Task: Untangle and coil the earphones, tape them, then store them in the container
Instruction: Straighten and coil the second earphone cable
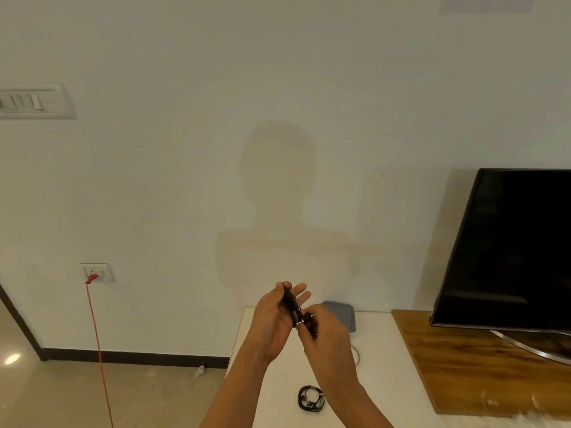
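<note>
One grey container [343, 312], contents unseen, behind earphones [291, 300]

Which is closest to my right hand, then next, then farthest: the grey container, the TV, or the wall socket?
1. Grey container, on the table just behind the right hand.
2. TV, standing off to the right on the wooden board.
3. Wall socket, far left, with a red plug in it.

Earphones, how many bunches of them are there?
2. One black bunch is gripped between the left hand and right hand; a coiled bunch lies on the white table below them. Others may hide behind the hands.
</note>
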